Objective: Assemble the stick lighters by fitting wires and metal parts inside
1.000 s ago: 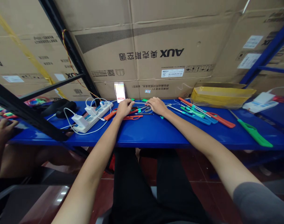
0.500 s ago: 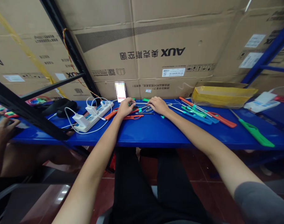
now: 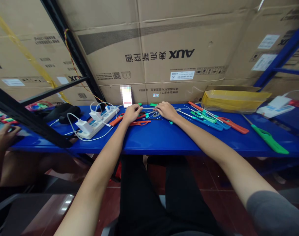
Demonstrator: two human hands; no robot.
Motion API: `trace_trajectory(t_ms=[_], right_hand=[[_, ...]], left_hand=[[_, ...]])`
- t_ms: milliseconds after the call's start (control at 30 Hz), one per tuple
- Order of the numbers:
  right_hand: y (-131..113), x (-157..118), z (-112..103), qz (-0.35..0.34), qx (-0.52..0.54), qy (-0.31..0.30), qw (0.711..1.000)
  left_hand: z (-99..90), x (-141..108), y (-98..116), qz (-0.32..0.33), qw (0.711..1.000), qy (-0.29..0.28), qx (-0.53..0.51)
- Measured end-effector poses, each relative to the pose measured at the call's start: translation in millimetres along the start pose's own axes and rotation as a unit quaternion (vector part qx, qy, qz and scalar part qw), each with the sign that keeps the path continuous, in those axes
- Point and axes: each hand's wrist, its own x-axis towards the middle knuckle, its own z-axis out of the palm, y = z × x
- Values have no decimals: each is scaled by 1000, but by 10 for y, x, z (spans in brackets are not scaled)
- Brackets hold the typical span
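Note:
My left hand (image 3: 133, 113) is closed among loose lighter parts at the back of the blue table, its fingertips bent together. What it pinches is too small to make out. Close by on the right, my right hand (image 3: 166, 110) curls palm-down over thin wires and metal pieces, fingertips pressed together; its contents are hidden. Red-orange lighter shells (image 3: 140, 123) lie beside and under my left hand. A thin dark rod (image 3: 151, 119) lies between the hands. Right of my right wrist are long-necked lighters with blue (image 3: 212, 124), orange (image 3: 234, 126) and green handles (image 3: 269, 139).
A phone (image 3: 127, 97) leans on the big cardboard box (image 3: 159, 39) behind. A white power strip (image 3: 97, 123) with chargers and cables stands left, beside a black shelf post (image 3: 47, 126). A yellow-taped carton (image 3: 235, 101) sits back right. Another person's hand (image 3: 7, 132) is far left.
My left hand has shifted slightly down and its fingers have drawn together. A small green piece behind it now shows more clearly. My right hand has barely moved.

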Motion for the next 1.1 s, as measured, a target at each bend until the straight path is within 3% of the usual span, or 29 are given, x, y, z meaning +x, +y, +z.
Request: trace_trajectory(t_ms=[767,1100], right_hand=[[34,13,15,8,17,28,999],[-23,-9,-48,18,2,29,999]], left_hand=[[26,2,-41,19,1000,10,16],[36,18,-11,103,993,-32,36]])
